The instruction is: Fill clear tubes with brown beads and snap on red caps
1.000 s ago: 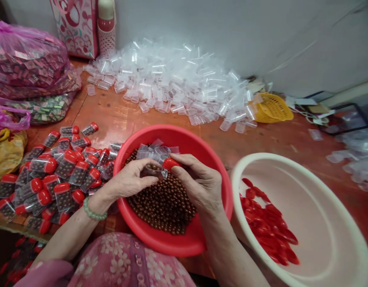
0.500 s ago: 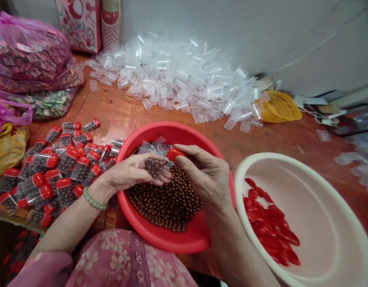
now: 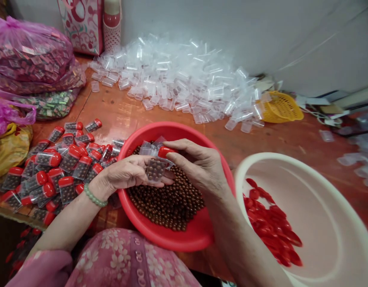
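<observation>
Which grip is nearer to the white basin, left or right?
Right. The right grip, holding a red cap above the red basin, is left of the white basin; the left grip, holding a clear container of brown beads, is farther left.

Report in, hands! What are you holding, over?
Left hand holding clear container of beads. Right hand pinching red cap near container's top. Nothing seen blocking.

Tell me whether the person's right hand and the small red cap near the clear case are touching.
Touching. The head view shows the right hand pinching the red cap between thumb and forefinger, with no gap visible.
</observation>
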`<action>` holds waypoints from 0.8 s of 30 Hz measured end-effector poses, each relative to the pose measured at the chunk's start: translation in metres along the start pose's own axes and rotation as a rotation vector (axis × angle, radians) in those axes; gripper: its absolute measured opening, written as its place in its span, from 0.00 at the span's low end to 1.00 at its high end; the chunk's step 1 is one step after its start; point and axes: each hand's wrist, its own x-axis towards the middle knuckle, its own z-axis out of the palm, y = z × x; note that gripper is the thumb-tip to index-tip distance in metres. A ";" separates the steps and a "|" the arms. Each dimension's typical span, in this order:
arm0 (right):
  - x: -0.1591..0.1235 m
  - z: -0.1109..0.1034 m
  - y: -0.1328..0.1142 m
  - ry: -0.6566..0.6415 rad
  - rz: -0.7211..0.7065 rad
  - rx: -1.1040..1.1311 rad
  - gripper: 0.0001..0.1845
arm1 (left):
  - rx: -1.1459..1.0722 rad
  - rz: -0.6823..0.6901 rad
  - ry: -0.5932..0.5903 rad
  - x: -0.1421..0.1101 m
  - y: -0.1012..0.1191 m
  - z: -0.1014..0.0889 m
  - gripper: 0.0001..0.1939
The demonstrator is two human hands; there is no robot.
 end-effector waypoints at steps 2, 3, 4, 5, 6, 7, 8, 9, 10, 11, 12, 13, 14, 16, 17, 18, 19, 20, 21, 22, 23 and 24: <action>0.002 0.001 -0.001 -0.040 -0.006 0.013 0.10 | -0.009 0.001 -0.003 0.000 0.000 0.000 0.28; 0.003 0.002 -0.001 -0.055 -0.004 0.017 0.09 | -0.017 0.002 -0.001 0.000 0.000 0.000 0.27; 0.004 0.003 -0.001 -0.067 0.001 0.016 0.09 | -0.026 0.002 0.000 0.001 0.000 0.000 0.26; 0.005 0.003 0.000 -0.073 0.007 0.014 0.09 | -0.034 -0.001 0.001 0.001 -0.001 0.000 0.25; 0.005 0.004 0.000 -0.077 0.012 0.013 0.09 | -0.040 -0.005 0.002 0.001 -0.001 0.000 0.24; 0.005 0.004 0.001 -0.081 0.016 0.012 0.09 | -0.044 -0.009 0.003 0.001 -0.001 -0.001 0.24; 0.005 0.005 0.001 -0.085 0.016 0.012 0.09 | -0.043 -0.013 0.006 0.001 -0.001 -0.001 0.23; 0.005 0.004 0.002 -0.092 0.015 0.011 0.09 | -0.038 -0.015 0.012 0.002 -0.002 -0.001 0.23; 0.006 0.004 0.002 -0.098 0.011 0.010 0.09 | -0.030 -0.015 0.020 0.002 -0.002 -0.001 0.23; 0.006 0.004 0.003 -0.105 0.005 0.011 0.09 | -0.020 -0.016 0.029 0.002 -0.003 -0.001 0.22; 0.005 0.004 0.003 -0.110 -0.002 0.011 0.09 | -0.007 -0.015 0.038 0.002 -0.003 -0.001 0.21; 0.005 0.003 0.004 -0.113 -0.007 0.012 0.10 | 0.005 -0.014 0.045 0.002 -0.004 -0.001 0.21; 0.005 0.003 0.004 -0.114 -0.011 0.012 0.10 | 0.017 -0.014 0.052 0.002 -0.004 -0.001 0.21; 0.004 0.002 0.005 -0.112 -0.011 0.012 0.10 | 0.037 -0.017 0.064 0.002 -0.005 0.000 0.21; 0.004 0.002 0.005 -0.112 -0.008 0.011 0.10 | 0.045 -0.018 0.069 0.003 -0.005 0.001 0.21; 0.004 0.002 0.005 -0.114 -0.002 0.010 0.10 | 0.051 -0.019 0.073 0.003 -0.005 0.001 0.21; 0.004 0.001 0.005 -0.116 0.003 0.008 0.10 | 0.056 -0.018 0.077 0.003 -0.005 0.001 0.21; 0.004 0.000 0.004 -0.123 0.008 0.002 0.10 | 0.059 -0.016 0.079 0.003 -0.005 0.001 0.21; 0.004 -0.001 0.004 -0.132 0.012 -0.006 0.10 | 0.062 -0.014 0.080 0.003 -0.005 0.001 0.21; 0.005 -0.003 0.003 -0.142 0.015 -0.017 0.09 | 0.064 -0.011 0.081 0.003 -0.005 0.002 0.20; 0.005 -0.005 0.003 -0.152 0.015 -0.029 0.09 | 0.066 -0.010 0.083 0.003 -0.005 0.002 0.20; 0.004 -0.008 0.003 -0.158 0.016 -0.037 0.09 | 0.068 -0.008 0.088 0.002 -0.005 0.003 0.19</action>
